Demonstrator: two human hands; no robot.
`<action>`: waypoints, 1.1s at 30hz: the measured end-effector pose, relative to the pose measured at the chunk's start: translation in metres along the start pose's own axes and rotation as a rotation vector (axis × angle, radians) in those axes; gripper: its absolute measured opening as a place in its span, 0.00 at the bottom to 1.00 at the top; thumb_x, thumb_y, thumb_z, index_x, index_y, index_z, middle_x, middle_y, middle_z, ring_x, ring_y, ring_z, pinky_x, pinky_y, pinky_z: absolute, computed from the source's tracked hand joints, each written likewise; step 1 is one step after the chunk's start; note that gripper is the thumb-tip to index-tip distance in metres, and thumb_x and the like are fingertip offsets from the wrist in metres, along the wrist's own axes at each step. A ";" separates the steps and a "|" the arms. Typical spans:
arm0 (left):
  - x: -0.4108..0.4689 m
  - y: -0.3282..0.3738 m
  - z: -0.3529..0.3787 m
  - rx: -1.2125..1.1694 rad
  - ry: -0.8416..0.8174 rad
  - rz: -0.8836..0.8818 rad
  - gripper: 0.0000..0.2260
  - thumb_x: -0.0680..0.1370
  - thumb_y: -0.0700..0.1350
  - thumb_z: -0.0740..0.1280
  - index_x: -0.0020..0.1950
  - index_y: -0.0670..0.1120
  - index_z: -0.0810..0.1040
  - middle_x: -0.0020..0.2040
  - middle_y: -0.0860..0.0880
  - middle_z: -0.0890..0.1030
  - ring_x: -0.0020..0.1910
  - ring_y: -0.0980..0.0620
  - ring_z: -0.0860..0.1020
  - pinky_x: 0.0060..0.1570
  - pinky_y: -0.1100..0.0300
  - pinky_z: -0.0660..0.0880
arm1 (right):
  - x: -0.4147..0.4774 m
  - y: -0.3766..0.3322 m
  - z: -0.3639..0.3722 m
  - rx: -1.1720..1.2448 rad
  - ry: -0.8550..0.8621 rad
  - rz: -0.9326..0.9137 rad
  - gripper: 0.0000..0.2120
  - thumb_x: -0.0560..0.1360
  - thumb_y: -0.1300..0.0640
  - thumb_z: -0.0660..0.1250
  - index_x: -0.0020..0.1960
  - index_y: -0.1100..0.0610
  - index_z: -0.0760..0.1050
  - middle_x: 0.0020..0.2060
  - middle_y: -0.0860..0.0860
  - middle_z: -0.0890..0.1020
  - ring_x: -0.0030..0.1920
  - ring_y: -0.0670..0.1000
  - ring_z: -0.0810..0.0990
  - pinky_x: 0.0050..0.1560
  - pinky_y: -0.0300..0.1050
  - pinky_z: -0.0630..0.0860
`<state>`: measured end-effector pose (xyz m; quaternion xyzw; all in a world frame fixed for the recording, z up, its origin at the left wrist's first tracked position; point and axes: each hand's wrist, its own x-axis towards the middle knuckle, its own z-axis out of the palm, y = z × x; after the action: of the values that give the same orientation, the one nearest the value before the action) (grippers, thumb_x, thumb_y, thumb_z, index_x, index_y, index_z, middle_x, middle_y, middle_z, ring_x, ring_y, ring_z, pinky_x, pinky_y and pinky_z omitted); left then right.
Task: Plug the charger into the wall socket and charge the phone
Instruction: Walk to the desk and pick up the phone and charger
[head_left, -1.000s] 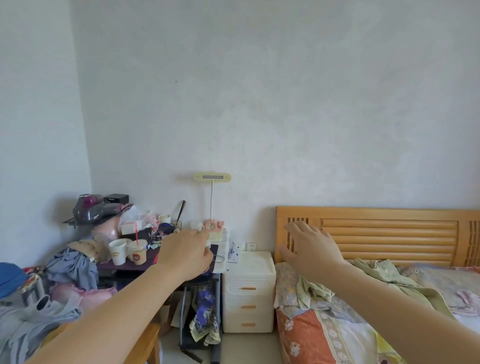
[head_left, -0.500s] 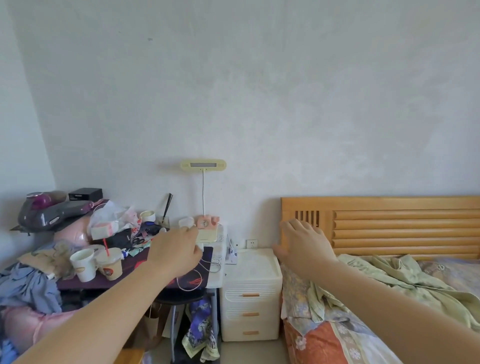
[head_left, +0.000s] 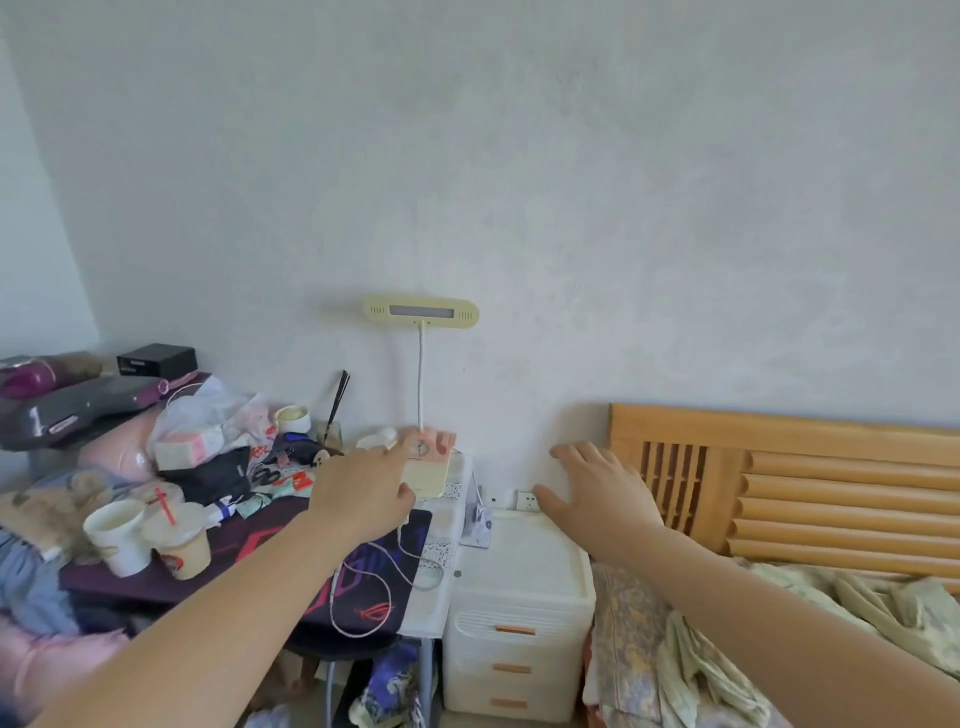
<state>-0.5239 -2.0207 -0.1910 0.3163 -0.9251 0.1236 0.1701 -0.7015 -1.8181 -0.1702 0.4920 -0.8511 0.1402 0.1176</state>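
Observation:
A white charger cable (head_left: 385, 590) lies in loops on the dark mat (head_left: 363, 605) of the cluttered desk. One end runs up under my left hand (head_left: 363, 493), which hovers over the desk with its fingers stretched toward a pink and cream lamp base (head_left: 434, 457); its palm is hidden. The white wall socket (head_left: 527, 500) sits low on the wall, just above a white drawer cabinet (head_left: 519, 577). My right hand (head_left: 597, 501) is spread open and empty right beside the socket, its thumb almost level with it. I cannot pick out a phone for certain.
Paper cups (head_left: 119, 535), bags and small items crowd the desk's left half. A small white and purple object (head_left: 478, 525) leans between desk and cabinet. The bed's wooden headboard (head_left: 779, 493) and rumpled bedding (head_left: 727, 623) fill the right.
The view has come closer to the desk and wall. Both hands have reached further forward: the left toward the lamp base, the right toward the socket.

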 end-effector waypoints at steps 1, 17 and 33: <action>0.008 -0.005 0.009 0.003 -0.024 -0.018 0.17 0.76 0.51 0.58 0.63 0.49 0.72 0.52 0.49 0.82 0.48 0.45 0.81 0.35 0.56 0.67 | 0.013 -0.001 0.009 0.007 -0.008 -0.011 0.26 0.76 0.39 0.55 0.69 0.52 0.65 0.67 0.49 0.71 0.65 0.53 0.70 0.61 0.51 0.67; 0.102 -0.164 0.192 0.002 -0.278 -0.250 0.12 0.77 0.51 0.58 0.54 0.46 0.73 0.51 0.47 0.81 0.49 0.45 0.80 0.39 0.55 0.68 | 0.227 -0.073 0.225 0.086 -0.294 -0.136 0.25 0.77 0.41 0.55 0.69 0.53 0.64 0.67 0.49 0.71 0.65 0.53 0.69 0.63 0.51 0.65; 0.071 -0.227 0.340 -0.140 -0.638 -0.578 0.19 0.79 0.58 0.57 0.60 0.46 0.74 0.55 0.48 0.80 0.54 0.45 0.80 0.48 0.53 0.74 | 0.275 -0.114 0.400 0.096 -0.579 -0.124 0.23 0.76 0.43 0.57 0.66 0.55 0.66 0.63 0.52 0.73 0.62 0.55 0.71 0.58 0.51 0.69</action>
<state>-0.5148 -2.3478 -0.4455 0.5725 -0.8107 -0.0961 -0.0756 -0.7615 -2.2353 -0.4365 0.5677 -0.8099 0.0267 -0.1451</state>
